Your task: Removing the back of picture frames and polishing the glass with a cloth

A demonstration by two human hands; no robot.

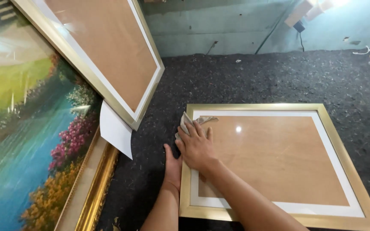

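A gold picture frame (343, 145) lies flat on a dark felt work surface; it has a white mat border and a brown backing under glass. My right hand (197, 147) presses a crumpled grey cloth (188, 122) onto the glass near the frame's upper left corner. My left hand (173, 166) rests flat against the frame's left outer edge, mostly hidden behind my right forearm.
A second gold frame (108, 55) with brown backing leans at the upper left, with a white sheet (115, 130) sticking out beneath it. A large landscape painting (26, 128) in an ornate gold frame fills the left side. Dark felt surface (279, 77) extends to a pale wall.
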